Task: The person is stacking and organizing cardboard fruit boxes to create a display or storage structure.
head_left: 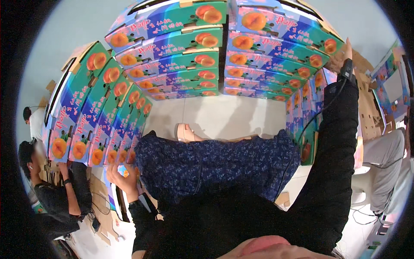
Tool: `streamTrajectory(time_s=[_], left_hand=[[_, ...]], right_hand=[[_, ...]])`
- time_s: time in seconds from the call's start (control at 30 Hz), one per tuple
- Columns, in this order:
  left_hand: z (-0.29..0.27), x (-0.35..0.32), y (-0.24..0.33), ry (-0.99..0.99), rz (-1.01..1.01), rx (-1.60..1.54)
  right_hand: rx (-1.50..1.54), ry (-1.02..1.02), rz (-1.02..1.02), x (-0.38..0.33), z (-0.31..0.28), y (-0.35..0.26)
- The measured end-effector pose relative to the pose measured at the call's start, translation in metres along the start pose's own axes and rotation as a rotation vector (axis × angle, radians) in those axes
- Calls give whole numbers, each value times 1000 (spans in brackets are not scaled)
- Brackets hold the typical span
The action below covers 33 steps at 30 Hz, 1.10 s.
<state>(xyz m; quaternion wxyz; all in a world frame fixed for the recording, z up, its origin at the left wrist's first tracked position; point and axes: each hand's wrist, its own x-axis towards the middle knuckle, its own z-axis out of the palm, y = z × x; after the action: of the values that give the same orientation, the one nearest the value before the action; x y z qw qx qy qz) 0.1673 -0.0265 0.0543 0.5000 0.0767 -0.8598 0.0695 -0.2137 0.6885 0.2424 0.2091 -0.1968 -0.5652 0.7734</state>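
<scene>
Left stack: fruit boxes [82, 108] piled several high, green, blue and purple, printed with orange peaches and red lettering; their faces lean with the lens.
Left hand: the person's left hand [122, 178] is at the near lower corner of that pile, fingers loosely bent; whether they grip a box or only rest by it, I cannot tell.
Middle stack: matching boxes [168, 54] across the floor, faces toward the wearer, pictured fruit at both ends.
Right-hand stack: more of the same [276, 49], just beside the middle one, a dark narrow gap between.
Low pile: similar boxes [306, 101] below and to the right, partly behind the sleeve.
Right hand: the person's right hand [347, 51] is raised at the outer end of the right-hand stack, fingers straight and released; contact with the carton is unclear.
Floor: pale, smooth tiles [211, 110] with soft shadows, ringed by the stacks.
Room, left: pale wall [41, 26], a co-worker in black [54, 194], flat cardboard pieces [103, 216] on the ground.
Room, right: brown cardboard [368, 114] and someone's grey trousers [386, 168], with loose cables [364, 218] beneath.
</scene>
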Motion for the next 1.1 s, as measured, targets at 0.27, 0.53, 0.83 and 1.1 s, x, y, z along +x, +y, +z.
streamTrajectory(time_s=[0.27, 0.53, 0.83, 1.1], left_hand=[[-11, -17, -6, -122, -128, -78], [20, -7, -4, -102, -97, -124], [45, -8, -7, -90, -66, -183], [41, -10, -4, -141, -118, -291]], right_hand=[[35, -79, 46, 7, 23, -1], [40, -145, -78, -55, -2, -30], [59, -354, 88, -165, -31, -12], [214, -447, 13, -142, -29, 16]])
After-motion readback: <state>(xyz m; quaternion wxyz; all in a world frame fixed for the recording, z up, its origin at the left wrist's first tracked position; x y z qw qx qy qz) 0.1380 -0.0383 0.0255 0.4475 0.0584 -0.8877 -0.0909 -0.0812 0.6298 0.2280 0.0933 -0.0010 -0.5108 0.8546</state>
